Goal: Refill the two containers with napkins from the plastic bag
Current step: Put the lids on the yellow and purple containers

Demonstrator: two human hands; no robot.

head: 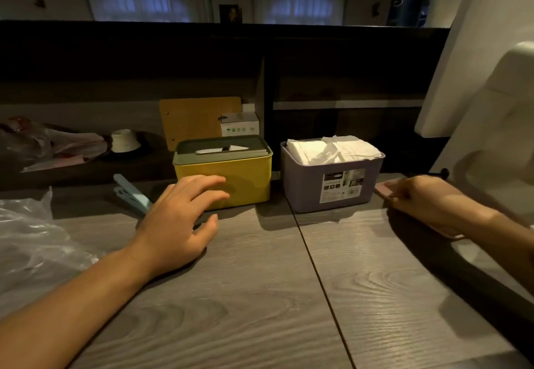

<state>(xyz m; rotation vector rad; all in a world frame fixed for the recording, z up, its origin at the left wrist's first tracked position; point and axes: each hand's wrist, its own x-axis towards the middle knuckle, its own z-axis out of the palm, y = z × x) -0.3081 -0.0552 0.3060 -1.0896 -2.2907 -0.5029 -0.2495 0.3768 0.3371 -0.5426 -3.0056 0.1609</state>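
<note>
At the far left edge of the grey wood-grain table [260,296] lies a crumpled clear plastic bag [31,241], its folds spreading toward the near side. Beyond it, on a dark ledge, rests a wrapped bundle in pinkish film [55,146] and, just right of that, a small pale cup turned upside down [124,140]. A light blue clip [131,192] lies on the table between the bag and the left hand.

The left hand [179,218] reaches forward with fingers spread and relaxed, holding nothing; its fingertips touch or nearly touch the front of the yellow container [248,180], which stands at the far side of the table with a grey-green slotted lid [222,149] on top. A white napkin tip shows through the slot. Behind this container a tan board [196,120] leans upright, with a small white carton [239,124] beside it.

Just right of the yellow container, close but apart, stands the purple container [332,186], open-topped and filled to the rim with white napkins [332,149]; a printed label is on its front face.

Further right, the right hand [427,204] rests on the table near the purple container, its fingers curled round a small pinkish object [384,189] whose nature I cannot tell. At the far right rises a large white padded shape [476,79].
</note>
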